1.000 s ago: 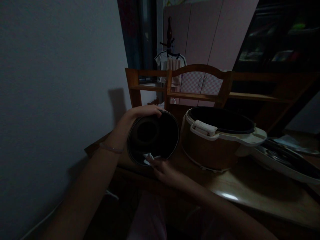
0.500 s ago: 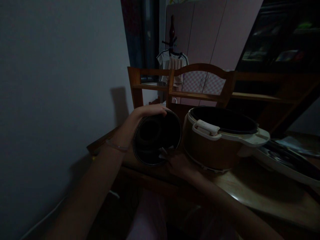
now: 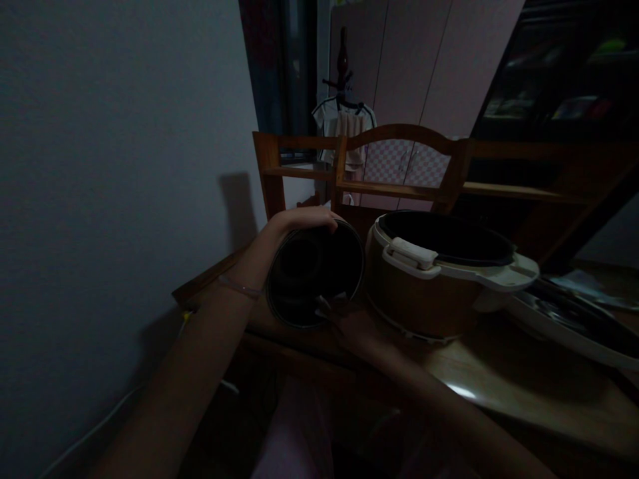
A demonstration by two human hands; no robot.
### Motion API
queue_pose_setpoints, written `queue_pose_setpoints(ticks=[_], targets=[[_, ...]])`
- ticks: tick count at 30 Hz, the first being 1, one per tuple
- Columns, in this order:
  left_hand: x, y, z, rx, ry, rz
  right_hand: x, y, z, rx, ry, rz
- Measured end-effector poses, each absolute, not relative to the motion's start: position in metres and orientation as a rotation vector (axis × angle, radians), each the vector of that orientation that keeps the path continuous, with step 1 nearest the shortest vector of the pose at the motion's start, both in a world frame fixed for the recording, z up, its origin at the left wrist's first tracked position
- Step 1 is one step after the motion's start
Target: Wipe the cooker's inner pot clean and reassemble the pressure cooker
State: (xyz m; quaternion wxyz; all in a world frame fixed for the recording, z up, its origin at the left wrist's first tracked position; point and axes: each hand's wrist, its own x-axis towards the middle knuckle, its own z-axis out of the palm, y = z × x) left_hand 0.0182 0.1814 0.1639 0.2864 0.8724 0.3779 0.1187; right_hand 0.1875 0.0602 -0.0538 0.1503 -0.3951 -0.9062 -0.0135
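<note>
1. Holding the pot (image 3: 317, 273) by its upper rim with the left hand (image 3: 309, 218), fingers curling over the edge. Finding the thumb's position impossible to tell.

2. Grasping a white cloth (image 3: 322, 307) in the right hand (image 3: 350, 324), with bent fingers at the lower right of the pot's mouth. Seeing only part of the cloth, just inside the rim.

3. Locating the pot at the left part of the table (image 3: 504, 379), tipping well over, mouth facing the near side and base lying away. Failing to see any support beneath.

4. Noting the governing relation: reading the pot's long axis as running from the near side into the far side, with the hollow opening left of and beyond the right fingers. Recording the right hand as nearer the lower inner wall, the left as nearer the upper rim.

5. Finding the cooker (image 3: 424, 303) just right of the pot, standing upright, showing a dark open top and a pale handle (image 3: 412, 256). Observing a lid (image 3: 574, 326) farther right.

6. Judging the light too poor to tell about contact between cloth and wall.
</note>
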Motion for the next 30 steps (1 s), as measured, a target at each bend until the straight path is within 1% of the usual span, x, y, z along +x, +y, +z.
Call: queue_pose_setpoints(ticks=[5, 8, 12, 17, 19, 22, 26, 30], targets=[[0.021, 0.184, 0.164, 2.397, 0.978, 0.314, 0.181, 0.058, -0.057, -1.192, -2.582, 0.020], [0.023, 0.185, 0.165, 2.445, 0.959, 0.303, 0.175, 0.055, -0.060, -1.186, -2.543, 0.150], [0.022, 0.190, 0.164, 2.394, 0.959, 0.290, 0.165, 0.047, -0.060, -1.066, -2.422, 0.450], [0.009, 0.192, 0.164, 2.358, 0.926, 0.331, 0.157, 0.040, -0.051, -0.859, -2.190, 0.976], [0.002, 0.188, 0.166, 2.389, 0.946, 0.365, 0.158, 0.042, -0.049, -0.812, -2.134, 1.085], [-0.007, 0.180, 0.169, 2.369, 1.000, 0.425, 0.158, 0.044, -0.049, -0.739, -2.140, 1.067], [-0.017, 0.176, 0.170, 2.336, 1.033, 0.442, 0.157, 0.045, -0.050, -0.718, -2.208, 0.933], [-0.023, 0.186, 0.164, 2.278, 0.955, 0.464, 0.154, 0.052, -0.056, -0.733, -2.239, 0.870]])
